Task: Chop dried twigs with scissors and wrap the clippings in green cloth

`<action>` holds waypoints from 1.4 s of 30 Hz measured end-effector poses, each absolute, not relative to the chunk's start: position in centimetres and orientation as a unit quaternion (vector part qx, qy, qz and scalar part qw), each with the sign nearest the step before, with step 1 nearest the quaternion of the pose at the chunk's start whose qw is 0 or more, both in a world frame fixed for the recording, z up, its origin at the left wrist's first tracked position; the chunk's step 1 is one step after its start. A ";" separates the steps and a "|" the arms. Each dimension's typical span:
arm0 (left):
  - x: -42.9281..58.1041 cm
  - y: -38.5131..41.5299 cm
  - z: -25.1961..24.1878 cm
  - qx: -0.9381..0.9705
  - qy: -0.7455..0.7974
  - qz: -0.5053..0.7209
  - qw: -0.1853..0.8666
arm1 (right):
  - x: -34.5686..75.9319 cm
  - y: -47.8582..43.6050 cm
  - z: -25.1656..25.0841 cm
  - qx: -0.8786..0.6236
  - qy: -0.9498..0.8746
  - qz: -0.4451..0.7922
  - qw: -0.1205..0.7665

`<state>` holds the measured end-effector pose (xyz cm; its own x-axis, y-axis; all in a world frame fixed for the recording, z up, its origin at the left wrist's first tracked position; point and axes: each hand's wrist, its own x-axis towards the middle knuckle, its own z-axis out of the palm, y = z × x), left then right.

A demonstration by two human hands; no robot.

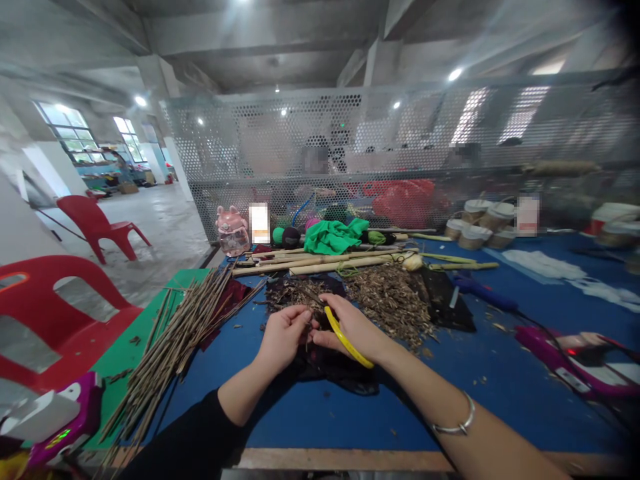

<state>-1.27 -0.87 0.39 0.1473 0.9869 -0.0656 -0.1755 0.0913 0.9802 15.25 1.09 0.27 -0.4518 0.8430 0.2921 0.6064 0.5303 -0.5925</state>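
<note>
My right hand (350, 327) is closed around a pair of yellow-handled scissors (345, 341). The blades point forward and to the left, partly lost against the dark chips behind. Close beside it, fingertips almost touching, my left hand (284, 333) is pinched together; a small, thin brown bit seems to show between the fingers, too small to name. Both hands are over a black cloth or bag (335, 377) at the middle of the table. Just beyond them lies a heap of brown plant chips (287, 291), with a larger pile of chips (393, 300) to the right.
A bundle of thin dry sticks (175, 347) lies on the left. Thicker pale stalks (325, 265) and a green cloth (335, 237) are along the back, before a perforated metal screen (270, 147). To the right are a blue glue gun (483, 292), a purple device (555, 363) and several tubs (475, 237).
</note>
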 end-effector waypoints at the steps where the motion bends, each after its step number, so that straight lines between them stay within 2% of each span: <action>1: -1.2 -0.9 0.4 0.466 0.438 0.486 0.595 | 15.4 1.1 0.4 -0.438 -0.828 0.207 0.282; 8: -1.1 -1.0 0.2 0.477 0.454 0.471 0.587 | 15.9 1.0 1.1 -0.429 -0.842 0.214 0.247; 19: -1.1 -1.1 0.2 0.479 0.452 0.467 0.589 | 15.2 0.7 1.2 -0.453 -0.827 0.225 0.248; 24: -1.0 -0.9 -0.3 0.442 0.454 0.458 0.624 | 15.2 0.6 1.4 -0.492 -0.823 0.199 0.201; 31: -1.0 -0.8 -0.4 0.416 0.468 0.428 0.652 | 15.2 0.8 0.7 -0.495 -0.823 0.199 0.195; 42: -1.1 -0.6 -0.5 0.402 0.464 0.482 0.625 | 14.7 0.3 1.2 -0.459 -0.847 0.177 0.202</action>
